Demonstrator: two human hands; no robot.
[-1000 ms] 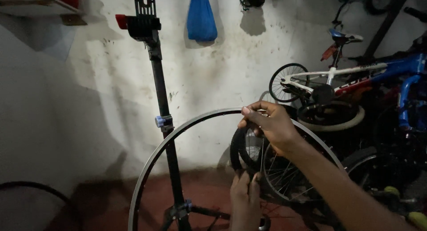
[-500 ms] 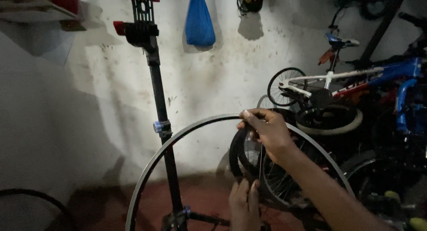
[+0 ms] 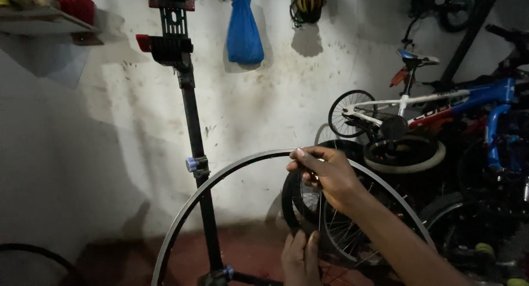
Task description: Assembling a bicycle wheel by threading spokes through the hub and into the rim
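A bare silver bicycle rim (image 3: 220, 178) stands upright in front of me, its arc running from lower left over the top to the right. My right hand (image 3: 325, 176) reaches in from the lower right and pinches something thin at the rim's top, maybe a spoke or nipple; it is too small to tell. My left hand (image 3: 300, 258) is low at the bottom edge, fingers closed around a thin spoke that runs up toward the right hand.
A black repair stand post (image 3: 193, 131) with a clamp head rises behind the rim. A blue bag (image 3: 244, 35) hangs on the white wall. Bicycles (image 3: 441, 104), wheels and stacked tyres (image 3: 405, 154) crowd the right side. A shelf (image 3: 49, 21) sits upper left. A tyre arc lies at lower left.
The view has drifted slightly; both hands stay at the rim in the same grips, the right hand shifted a little along the top.
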